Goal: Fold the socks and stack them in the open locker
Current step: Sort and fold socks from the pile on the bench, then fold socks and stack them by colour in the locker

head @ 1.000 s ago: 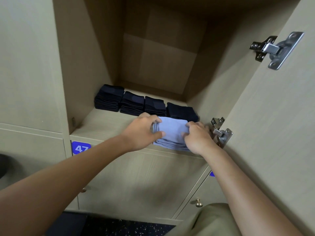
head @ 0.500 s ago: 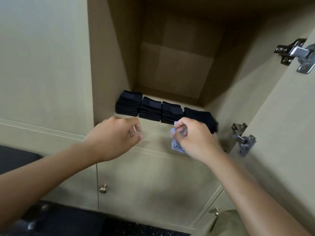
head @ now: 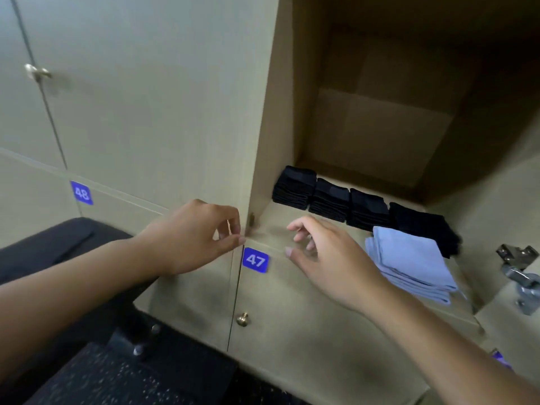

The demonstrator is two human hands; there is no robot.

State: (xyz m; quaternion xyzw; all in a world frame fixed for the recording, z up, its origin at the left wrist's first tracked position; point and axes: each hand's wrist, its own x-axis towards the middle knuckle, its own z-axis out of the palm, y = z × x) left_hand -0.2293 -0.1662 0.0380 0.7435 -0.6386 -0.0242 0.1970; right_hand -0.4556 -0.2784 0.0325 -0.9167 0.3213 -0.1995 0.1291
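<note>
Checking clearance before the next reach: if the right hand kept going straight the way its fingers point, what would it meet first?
Probably the left hand; the right hand points leftward along the locker's front edge, though depth is unclear.

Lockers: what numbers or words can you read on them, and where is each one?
"47": white digits on the blue tag on the closed door under the open locker.
"48": white digits on the blue tag on the door further left.
A bluish tag at lower right is too blurred to read.

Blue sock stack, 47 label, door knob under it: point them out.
Blue sock stack (head: 409, 258), head view, top sock's face.
47 label (head: 255, 260), head view, on the digits.
Door knob (head: 242, 319), head view, knob's round head.
</note>
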